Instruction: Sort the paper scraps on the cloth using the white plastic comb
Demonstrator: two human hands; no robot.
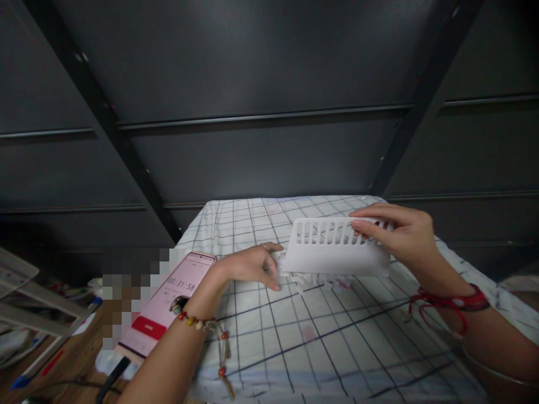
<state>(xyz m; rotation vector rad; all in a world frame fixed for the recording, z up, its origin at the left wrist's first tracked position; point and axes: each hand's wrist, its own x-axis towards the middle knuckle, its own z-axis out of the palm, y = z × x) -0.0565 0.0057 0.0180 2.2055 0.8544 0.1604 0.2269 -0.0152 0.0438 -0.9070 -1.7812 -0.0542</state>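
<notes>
A white plastic basket (337,257) with a row of slots along one side is tilted over the table. My right hand (396,227) grips its upper right rim, thumb against the slotted side. Beneath its lower edge lie several small white paper scraps (337,282). At the basket's left end is my left hand (252,266), fingers curved and thumb apart from them. Some printed paper bits (281,258) show between that hand and the basket; whether the fingers touch them is unclear. The basket's inside is hidden from view.
A white cloth with dark grid lines (261,336) covers the table. A phone (168,303) showing a timer lies left of my left forearm, a black cable (113,379) at its lower end. Dark panels (261,163) stand behind the table. White shelving (37,314) is at far left.
</notes>
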